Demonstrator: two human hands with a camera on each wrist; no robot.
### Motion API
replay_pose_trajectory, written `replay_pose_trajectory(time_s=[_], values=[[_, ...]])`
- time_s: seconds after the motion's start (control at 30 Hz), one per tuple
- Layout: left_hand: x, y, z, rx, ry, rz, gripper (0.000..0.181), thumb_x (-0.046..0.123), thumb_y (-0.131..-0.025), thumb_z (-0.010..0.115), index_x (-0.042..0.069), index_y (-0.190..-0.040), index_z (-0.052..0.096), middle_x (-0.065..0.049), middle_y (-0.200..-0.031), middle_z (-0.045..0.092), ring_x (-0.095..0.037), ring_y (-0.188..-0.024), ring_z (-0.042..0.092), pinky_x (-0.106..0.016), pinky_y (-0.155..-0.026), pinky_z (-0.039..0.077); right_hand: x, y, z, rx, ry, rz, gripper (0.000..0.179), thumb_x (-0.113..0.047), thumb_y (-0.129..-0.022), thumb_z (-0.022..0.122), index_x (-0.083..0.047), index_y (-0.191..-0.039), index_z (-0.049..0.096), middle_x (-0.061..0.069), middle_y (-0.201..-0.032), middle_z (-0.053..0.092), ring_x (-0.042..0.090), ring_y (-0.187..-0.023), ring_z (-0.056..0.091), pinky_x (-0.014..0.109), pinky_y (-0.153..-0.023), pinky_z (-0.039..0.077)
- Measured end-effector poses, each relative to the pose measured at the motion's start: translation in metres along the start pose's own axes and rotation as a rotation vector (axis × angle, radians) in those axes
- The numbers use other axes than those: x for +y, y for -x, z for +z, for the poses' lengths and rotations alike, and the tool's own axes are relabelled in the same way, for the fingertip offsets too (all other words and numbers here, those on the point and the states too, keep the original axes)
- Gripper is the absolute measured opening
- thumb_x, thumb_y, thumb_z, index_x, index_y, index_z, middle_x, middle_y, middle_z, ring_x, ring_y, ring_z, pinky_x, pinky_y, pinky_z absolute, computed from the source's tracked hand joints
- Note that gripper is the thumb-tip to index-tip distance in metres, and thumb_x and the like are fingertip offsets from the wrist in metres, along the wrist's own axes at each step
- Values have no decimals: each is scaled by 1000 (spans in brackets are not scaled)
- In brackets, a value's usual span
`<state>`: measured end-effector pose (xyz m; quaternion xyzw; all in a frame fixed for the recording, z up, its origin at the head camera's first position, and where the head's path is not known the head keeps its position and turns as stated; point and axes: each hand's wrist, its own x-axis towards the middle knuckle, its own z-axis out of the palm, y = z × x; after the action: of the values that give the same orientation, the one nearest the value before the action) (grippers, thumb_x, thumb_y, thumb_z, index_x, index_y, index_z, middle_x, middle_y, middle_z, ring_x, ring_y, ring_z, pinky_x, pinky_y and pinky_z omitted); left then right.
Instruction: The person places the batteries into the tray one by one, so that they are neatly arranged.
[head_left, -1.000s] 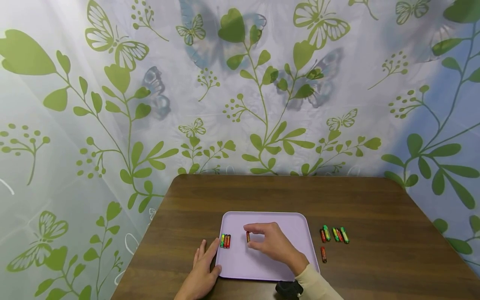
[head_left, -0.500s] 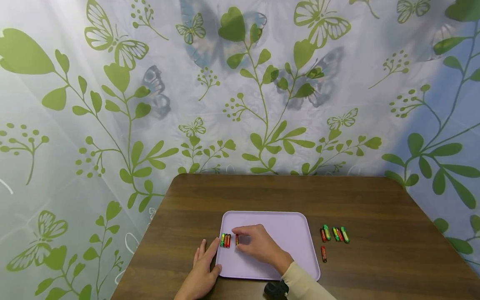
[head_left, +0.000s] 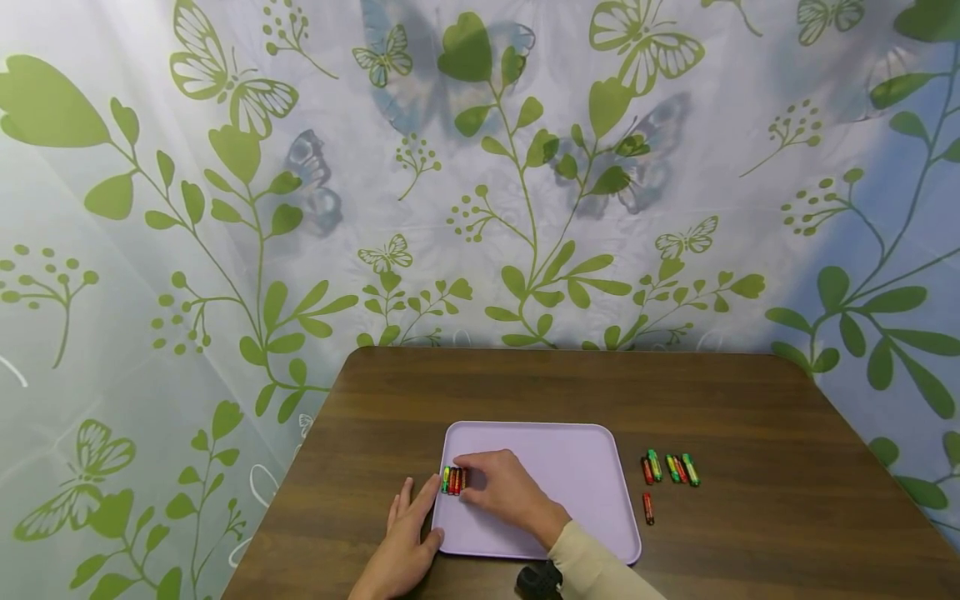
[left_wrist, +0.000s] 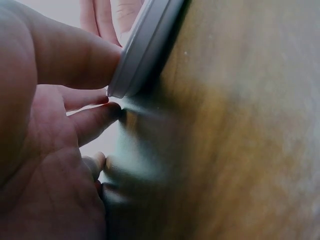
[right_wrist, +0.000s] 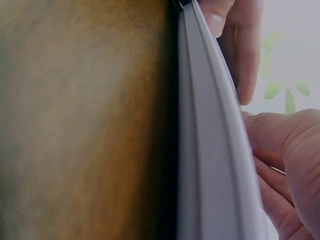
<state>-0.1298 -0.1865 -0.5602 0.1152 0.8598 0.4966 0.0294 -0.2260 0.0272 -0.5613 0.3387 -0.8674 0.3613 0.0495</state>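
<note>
A lilac tray (head_left: pixel 555 475) lies on the wooden table. Near its left rim, green-yellow and red batteries (head_left: pixel 452 481) stand side by side in a short row. My right hand (head_left: pixel 510 492) pinches a dark red battery (head_left: pixel 463 478) between thumb and fingers, right at the row's right end. My left hand (head_left: pixel 405 542) rests at the tray's left edge with fingers extended. The left wrist view shows its thumb against the tray rim (left_wrist: pixel 145 50). In the right wrist view the tray's side (right_wrist: pixel 215 125) hides the batteries.
Right of the tray, several red and green batteries (head_left: pixel 670 467) lie on the table (head_left: pixel 765 433). One red battery (head_left: pixel 648 508) lies apart, closer to me. A black wrist camera (head_left: pixel 538 579) sits beside my right sleeve. A leaf-patterned curtain (head_left: pixel 525 208) hangs behind the table.
My right hand has moved left across the tray with the pinched battery, bringing it up to the row. The left hand has stayed at the tray's edge.
</note>
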Motion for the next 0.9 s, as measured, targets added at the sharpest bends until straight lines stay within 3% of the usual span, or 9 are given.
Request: replay_pose_trajectory(time_s=[0.2,0.27,0.4,0.5,0.73,0.9], values=[[0,-1,0,-6,-6,0,75,-5,-95,68,-3,-165,42,-27,-172,40,-60,-166,-1,-10,-120,-19,0,-1,2,-9,23,21,45,-15,-87,93,-10,-130,80,2,-125,82,15,-118,77,36,-103,63],[-1,-1,1,-7,-1,-1,75,-5,-95,68,-3,-165,43,-27,-172,40,-60,-166,-2,-14,-123,-19,1,0,3,-12,24,30,45,-16,-87,93,-10,-130,80,1,-126,82,15,-119,76,36,-103,63],[-2,-2,1,-7,-2,-3,75,-6,-94,69,-2,-164,44,-27,-172,40,-60,-166,-1,-48,-134,-15,2,1,3,-9,24,36,46,-16,-87,93,-11,-130,80,1,-126,82,15,-119,76,36,-104,63],[-3,-3,2,-7,-15,-5,75,-7,-93,69,-3,-164,45,-28,-172,41,-61,-165,-1,-71,-130,-10,2,2,1,0,22,26,46,-17,-86,93,-10,-130,80,1,-126,82,16,-119,77,37,-104,63],[-3,-2,1,-7,-23,-11,75,-6,-94,69,-1,-164,45,-27,-172,40,-61,-165,-1,-75,-129,-9,6,7,-5,30,12,-13,45,-14,-85,92,-8,-128,81,2,-124,83,16,-118,77,36,-102,64],[-3,-3,0,-3,-37,-8,75,-6,-94,69,0,-164,45,-28,-172,40,-62,-164,0,-76,-128,-8,8,9,-11,-9,-35,14,45,-14,-87,91,-9,-130,80,2,-126,82,15,-121,76,38,-105,63]])
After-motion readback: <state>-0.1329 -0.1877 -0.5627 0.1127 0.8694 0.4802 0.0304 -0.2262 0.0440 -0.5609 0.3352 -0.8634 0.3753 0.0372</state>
